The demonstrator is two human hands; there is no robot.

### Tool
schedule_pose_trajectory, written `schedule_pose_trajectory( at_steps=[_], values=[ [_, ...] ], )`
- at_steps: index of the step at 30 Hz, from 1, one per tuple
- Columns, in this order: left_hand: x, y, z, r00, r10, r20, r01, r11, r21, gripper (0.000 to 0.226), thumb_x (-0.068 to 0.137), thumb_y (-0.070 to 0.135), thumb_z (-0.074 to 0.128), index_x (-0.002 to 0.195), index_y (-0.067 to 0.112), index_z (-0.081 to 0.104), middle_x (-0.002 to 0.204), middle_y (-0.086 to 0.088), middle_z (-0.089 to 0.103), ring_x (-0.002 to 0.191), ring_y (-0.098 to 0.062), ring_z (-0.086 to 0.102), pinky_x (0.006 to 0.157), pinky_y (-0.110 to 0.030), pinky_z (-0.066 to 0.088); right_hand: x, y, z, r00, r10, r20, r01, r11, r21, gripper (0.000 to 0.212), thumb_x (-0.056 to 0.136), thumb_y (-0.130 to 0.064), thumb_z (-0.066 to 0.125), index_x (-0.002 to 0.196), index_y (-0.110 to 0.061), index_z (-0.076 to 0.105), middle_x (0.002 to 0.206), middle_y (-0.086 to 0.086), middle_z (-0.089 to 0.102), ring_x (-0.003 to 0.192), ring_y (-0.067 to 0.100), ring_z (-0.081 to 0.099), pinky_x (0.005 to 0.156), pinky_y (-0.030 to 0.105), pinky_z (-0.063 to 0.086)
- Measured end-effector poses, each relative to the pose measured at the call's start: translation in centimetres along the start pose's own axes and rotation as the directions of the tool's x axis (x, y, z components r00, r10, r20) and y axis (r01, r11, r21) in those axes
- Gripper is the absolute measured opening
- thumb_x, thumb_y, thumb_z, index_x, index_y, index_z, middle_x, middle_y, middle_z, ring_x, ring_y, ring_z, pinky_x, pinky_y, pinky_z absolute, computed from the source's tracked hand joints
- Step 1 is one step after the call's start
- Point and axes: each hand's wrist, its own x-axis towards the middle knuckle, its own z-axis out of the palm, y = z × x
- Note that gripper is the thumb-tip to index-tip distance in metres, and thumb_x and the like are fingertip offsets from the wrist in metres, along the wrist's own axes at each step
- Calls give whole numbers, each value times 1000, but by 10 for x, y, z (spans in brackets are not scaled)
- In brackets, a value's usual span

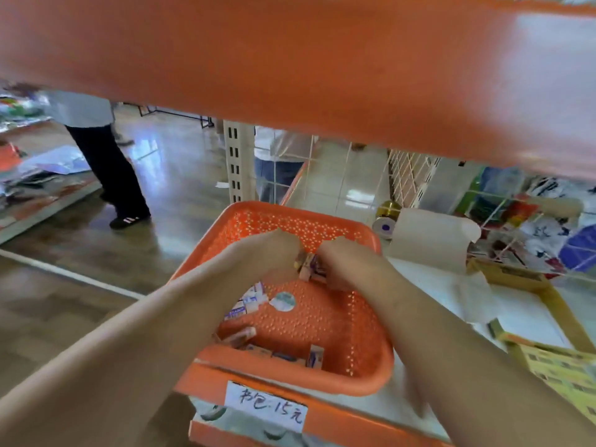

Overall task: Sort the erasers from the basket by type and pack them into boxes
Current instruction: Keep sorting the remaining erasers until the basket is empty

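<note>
1. We hold both hands over the far half of the orange basket. The left hand and the right hand meet almost knuckle to knuckle.
2. The fingers of each hand curl inward and pinch a small stack of erasers from opposite sides. Blur hides how many pieces it holds.
3. The loose erasers lie on the basket floor under our left wrist, beside a round sticker. A few more rest against the near wall.
4. We judge the step in hand to be gathering one type into a block and squaring it before it goes into a box. Much sorting seems left, since the basket is not yet emptied.
5. To do it well, we check that every wrapper in the stack matches and drop any stray back into the basket.
6. We press evenly from both ends with a thumb across the top, so that no middle piece buckles out.
7. We do the squaring low over the basket, so a slipped piece falls back inside.
8. A white box with its flap up stands just beside the basket's far right corner, and a yellow box sits nearer on the right. We cannot tell which type belongs in which.
9. The orange shelf hangs close overhead, so we carry the stack sideways rather than lifting it.
</note>
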Motion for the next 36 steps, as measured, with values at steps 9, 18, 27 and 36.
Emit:
schedule_pose_trajectory(
  at_steps=[9,18,27,36],
  values=[
    [26,-8,19,998,-22,-54,14,989,-147,32,88,29,59,114,10,61,113,-8,65,101,-29,61,82,-30,49,16,6,4,988,102,120,-112,991,76,9,83,-12,65,90,-8,67,91,10,69,74,25,68,62,29,53],
    [18,-23,12,993,16,119,-5,996,-90,23,82,11,60,104,9,69,106,-7,69,88,-22,64,69,-31,52,30,11,4,980,128,151,-152,975,159,28,83,-19,64,111,-17,69,111,4,67,94,23,63,83,36,54],
    [15,-3,17,985,160,63,-150,979,-137,53,75,50,74,111,12,68,109,-5,66,101,-24,60,81,-33,47,21,9,5,981,80,175,-103,987,126,20,74,-18,75,93,-14,71,86,4,67,77,21,63,62,28,47],
    [6,-7,-3,997,62,-48,-69,985,-158,30,81,35,68,98,11,67,86,-2,66,76,-17,62,62,-30,49,6,11,-8,979,126,-163,-81,962,261,34,86,-30,62,114,-10,60,109,8,63,94,22,61,71,29,48]
  ],
)
